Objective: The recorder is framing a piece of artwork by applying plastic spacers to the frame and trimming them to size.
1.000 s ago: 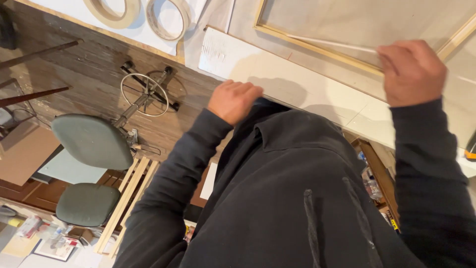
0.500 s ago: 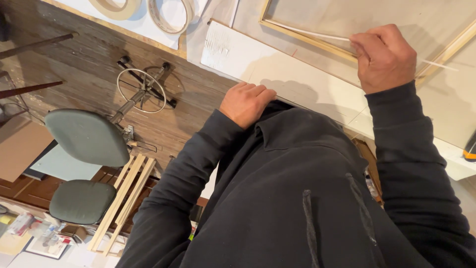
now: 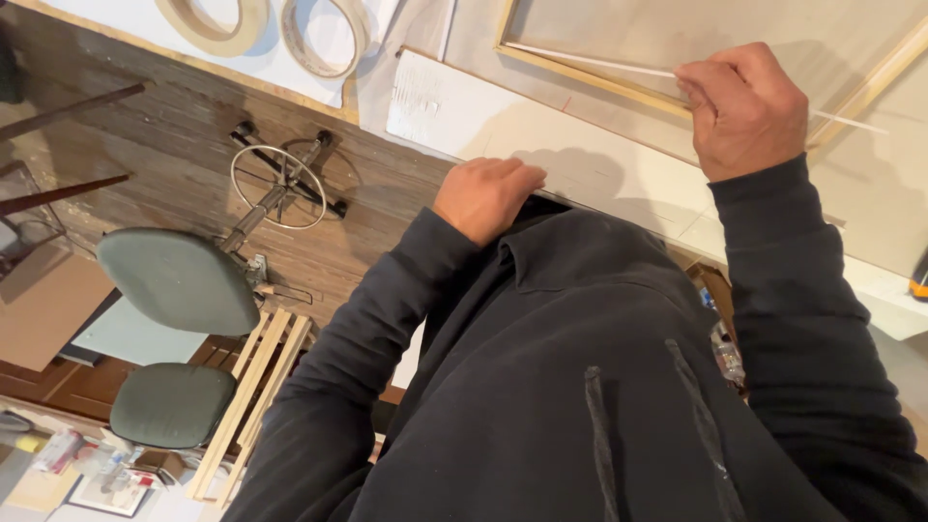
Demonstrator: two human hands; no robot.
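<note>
Right hand (image 3: 742, 108) is closed in a pinch on 1 thin white strip (image 3: 590, 61), which runs from the hand leftward across the wooden frame (image 3: 580, 72) and pokes out a little past the knuckles on the far side; the pinching fingertips are tucked under the hand, so how they lie on the strip cannot be told. The strip lies just inside the frame's near rail, close to parallel with it, on the pale panel (image 3: 715, 29) that the frame encloses. Left hand (image 3: 485, 196) is curled into a loose fist holding nothing, knuckles resting on the near edge of the white worktable (image 3: 580, 164), well apart from the frame and nearer the body. Judgement: the strip is long and slender, so it will likely flex or whip if steered from 1 end only; a low, steady pinch near the frame rail should keep it flat. Judgement: a support closer to the frame's left corner would help hold the free end true to the rail. Off the table, far from the frame: 2 rolls of tape (image 3: 261, 24) on a white sheet, a green stool (image 3: 179, 280) on the wooden floor, and wooden slats (image 3: 253, 401) leaning beside the stool.
</note>
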